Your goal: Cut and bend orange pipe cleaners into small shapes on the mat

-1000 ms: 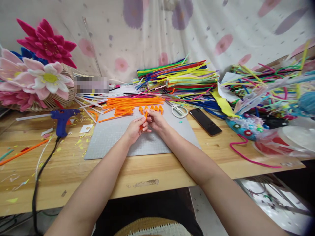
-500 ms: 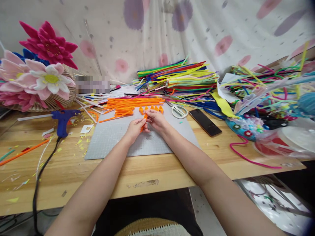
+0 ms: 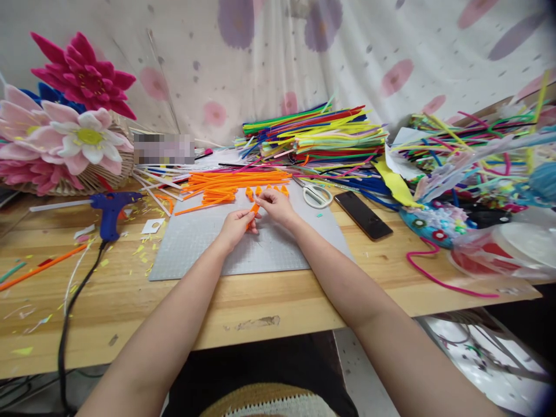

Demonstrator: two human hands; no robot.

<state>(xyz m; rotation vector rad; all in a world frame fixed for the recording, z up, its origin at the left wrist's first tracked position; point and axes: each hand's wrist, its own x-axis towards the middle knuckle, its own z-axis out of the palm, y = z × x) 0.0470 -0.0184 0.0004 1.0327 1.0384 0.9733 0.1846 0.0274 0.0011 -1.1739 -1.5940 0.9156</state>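
Observation:
My left hand (image 3: pixel 237 227) pinches a small piece of orange pipe cleaner (image 3: pixel 255 209) over the grey cutting mat (image 3: pixel 186 255). Against the upper end of that piece, the thumb and fingertips of my right hand (image 3: pixel 277 207) are closed together. The fingers partly cover the piece, so its full shape is hidden. Just behind my right hand, several small folded orange pieces (image 3: pixel 249 193) stand in a row. Farther left on the mat lie a bundle of short orange pipe cleaners (image 3: pixel 218 196) and a longer orange bundle (image 3: pixel 237 180).
White-handled scissors (image 3: pixel 317 197) and a phone (image 3: pixel 363 215) lie to the right. A blue glue gun (image 3: pixel 109 215) stands at left, its black cord trailing over the table edge. Multicoloured pipe cleaners (image 3: pixel 321 136) are heaped at the back. Plush flowers (image 3: pixel 89 139) fill the left corner.
My right hand has lifted and turned slightly at the top of the orange piece, its fingers more bent. My left hand has stayed nearly in place.

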